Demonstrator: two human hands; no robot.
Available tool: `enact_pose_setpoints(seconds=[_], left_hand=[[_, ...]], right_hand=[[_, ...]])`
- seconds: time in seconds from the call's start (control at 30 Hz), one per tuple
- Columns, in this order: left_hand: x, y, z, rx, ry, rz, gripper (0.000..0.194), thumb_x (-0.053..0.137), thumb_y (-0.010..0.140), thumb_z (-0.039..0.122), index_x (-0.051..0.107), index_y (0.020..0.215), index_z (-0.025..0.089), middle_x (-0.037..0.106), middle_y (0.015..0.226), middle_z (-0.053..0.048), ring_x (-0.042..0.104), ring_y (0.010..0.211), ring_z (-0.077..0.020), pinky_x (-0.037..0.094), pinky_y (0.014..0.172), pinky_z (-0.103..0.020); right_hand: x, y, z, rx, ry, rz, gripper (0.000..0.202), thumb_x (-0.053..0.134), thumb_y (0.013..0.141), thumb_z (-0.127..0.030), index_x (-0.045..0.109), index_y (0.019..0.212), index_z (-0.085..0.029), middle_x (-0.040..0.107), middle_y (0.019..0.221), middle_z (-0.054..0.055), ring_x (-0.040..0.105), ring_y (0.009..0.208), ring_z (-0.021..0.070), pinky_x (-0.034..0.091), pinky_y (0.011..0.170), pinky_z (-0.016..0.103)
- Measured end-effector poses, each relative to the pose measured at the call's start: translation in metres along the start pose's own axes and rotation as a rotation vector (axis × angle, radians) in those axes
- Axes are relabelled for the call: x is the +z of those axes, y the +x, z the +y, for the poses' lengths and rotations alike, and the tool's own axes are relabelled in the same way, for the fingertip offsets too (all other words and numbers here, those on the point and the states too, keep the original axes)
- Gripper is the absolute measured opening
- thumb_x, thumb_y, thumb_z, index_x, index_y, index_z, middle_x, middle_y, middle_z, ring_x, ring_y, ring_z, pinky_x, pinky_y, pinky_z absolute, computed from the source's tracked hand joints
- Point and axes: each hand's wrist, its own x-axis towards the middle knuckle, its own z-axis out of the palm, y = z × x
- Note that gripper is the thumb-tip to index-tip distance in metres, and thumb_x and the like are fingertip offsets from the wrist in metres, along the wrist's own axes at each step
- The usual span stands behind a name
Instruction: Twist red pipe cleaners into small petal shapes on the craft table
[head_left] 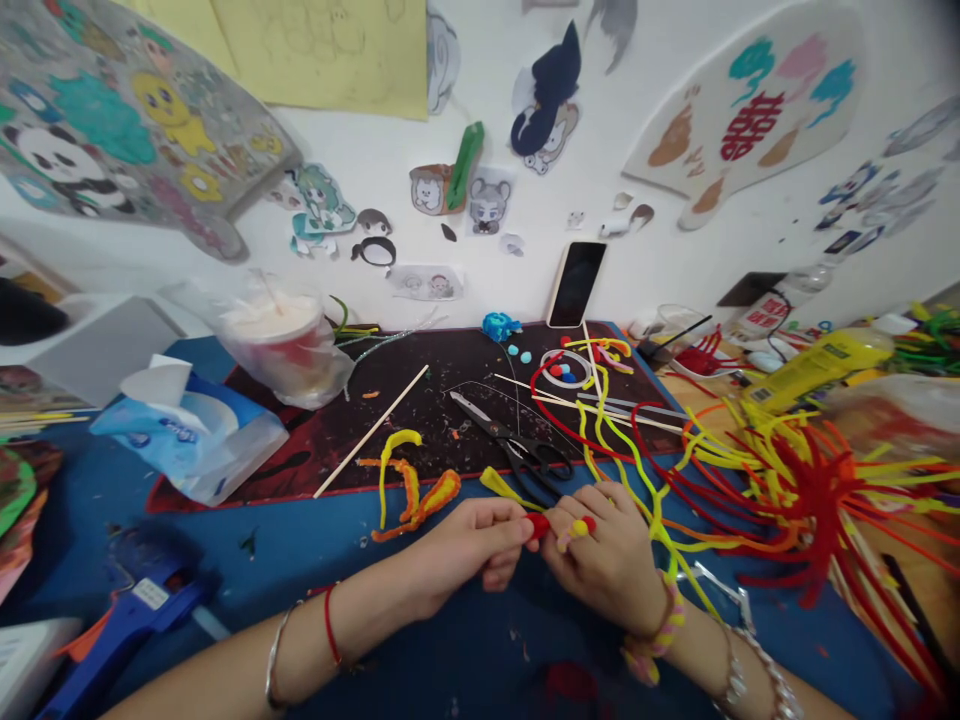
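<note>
My left hand [474, 540] is closed, its thumb and fingers pinching a small red fuzzy piece [537, 527]. From the other side, my right hand [606, 565] closes on the same piece; its fingertips are partly hidden. A pink and yellow ring with a red tip [580, 529] is worn on a right finger. Just beyond the hands lie black-handled scissors [517, 440] and a short yellow pipe cleaner [504, 484]. Twisted orange pipe cleaners [420, 500] and a bent yellow one [387, 470] rest to the left.
Red, orange and yellow pipe cleaners [817, 490] spread at right, near a yellow bottle [821, 362]. A blue glue gun [146, 600], tissue pack [191, 430] and bagged cup [274, 345] stand at left. A phone [576, 285] leans on the wall; wooden sticks [371, 430] lie on the mat.
</note>
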Motion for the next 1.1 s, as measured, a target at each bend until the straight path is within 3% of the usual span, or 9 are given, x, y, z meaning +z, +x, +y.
enact_pose_setpoints(seconds=[0.1, 0.2, 0.27, 0.4, 0.7, 0.93, 1.0, 1.1], left_hand=[[0.000, 0.000, -0.003, -0.047, -0.035, -0.008, 0.023, 0.053, 0.078, 0.036, 0.048, 0.071, 0.014, 0.033, 0.047, 0.009, 0.026, 0.041, -0.0042, 0.022, 0.043, -0.020], [0.000, 0.000, -0.006, -0.052, -0.024, 0.041, 0.022, 0.049, 0.081, 0.035, 0.049, 0.073, 0.014, 0.032, 0.047, 0.009, 0.026, 0.040, -0.0041, 0.023, 0.043, -0.020], [0.000, 0.000, -0.008, -0.047, -0.008, 0.079, 0.022, 0.047, 0.081, 0.035, 0.049, 0.074, 0.014, 0.032, 0.048, 0.009, 0.027, 0.040, -0.0039, 0.023, 0.043, -0.019], [-0.001, 0.001, -0.009, -0.037, 0.028, 0.098, 0.022, 0.045, 0.082, 0.034, 0.049, 0.074, 0.014, 0.032, 0.048, 0.008, 0.029, 0.041, -0.0044, 0.024, 0.044, -0.019], [-0.003, 0.001, -0.012, -0.004, 0.095, 0.122, 0.023, 0.047, 0.081, 0.035, 0.048, 0.071, 0.014, 0.034, 0.048, 0.008, 0.029, 0.041, -0.0044, 0.024, 0.044, -0.019], [-0.001, 0.004, -0.007, -0.063, 0.164, 0.153, 0.025, 0.050, 0.077, 0.037, 0.044, 0.066, 0.016, 0.035, 0.044, 0.009, 0.030, 0.039, -0.0048, 0.023, 0.042, -0.020], [0.000, 0.004, -0.004, -0.055, 0.230, 0.173, 0.023, 0.053, 0.076, 0.035, 0.045, 0.067, 0.016, 0.036, 0.042, 0.009, 0.031, 0.038, -0.0047, 0.021, 0.042, -0.020], [-0.001, 0.003, 0.002, 0.020, 0.306, 0.188, 0.018, 0.053, 0.075, 0.031, 0.046, 0.068, 0.015, 0.037, 0.044, 0.009, 0.032, 0.039, -0.0045, 0.021, 0.042, -0.020]], right_hand=[[0.002, 0.000, 0.002, 0.002, 0.058, 0.034, 0.017, 0.051, 0.075, -0.017, 0.051, 0.058, -0.018, 0.049, 0.049, -0.001, 0.041, 0.055, 0.0137, 0.033, 0.061, 0.032], [0.002, 0.001, 0.006, 0.004, 0.094, 0.048, 0.004, 0.054, 0.075, -0.019, 0.056, 0.072, -0.018, 0.058, 0.060, 0.000, 0.047, 0.059, 0.0140, 0.035, 0.063, 0.032], [0.002, 0.002, 0.008, 0.001, 0.101, 0.070, 0.006, 0.055, 0.075, -0.018, 0.057, 0.081, -0.019, 0.062, 0.070, 0.002, 0.050, 0.063, 0.0143, 0.037, 0.065, 0.031], [0.002, 0.000, 0.008, -0.044, 0.096, 0.105, 0.007, 0.058, 0.075, -0.016, 0.056, 0.080, -0.021, 0.062, 0.072, 0.001, 0.052, 0.066, 0.0145, 0.038, 0.068, 0.032], [0.001, -0.003, 0.004, -0.103, 0.044, 0.089, 0.011, 0.060, 0.074, -0.017, 0.057, 0.084, -0.020, 0.066, 0.072, -0.001, 0.054, 0.065, 0.0135, 0.037, 0.074, 0.034], [0.001, -0.012, 0.007, -0.167, 0.041, 0.047, 0.017, 0.055, 0.080, -0.019, 0.058, 0.097, -0.023, 0.069, 0.081, -0.001, 0.057, 0.072, 0.0145, 0.035, 0.075, 0.034], [0.001, -0.009, 0.007, -0.129, 0.100, 0.074, 0.019, 0.057, 0.078, -0.017, 0.058, 0.095, -0.025, 0.068, 0.081, -0.001, 0.057, 0.070, 0.0138, 0.037, 0.074, 0.034], [0.002, -0.001, 0.006, 0.053, 0.360, 0.076, 0.019, 0.059, 0.075, -0.016, 0.057, 0.093, -0.023, 0.066, 0.083, 0.001, 0.058, 0.074, 0.0145, 0.041, 0.073, 0.034]])
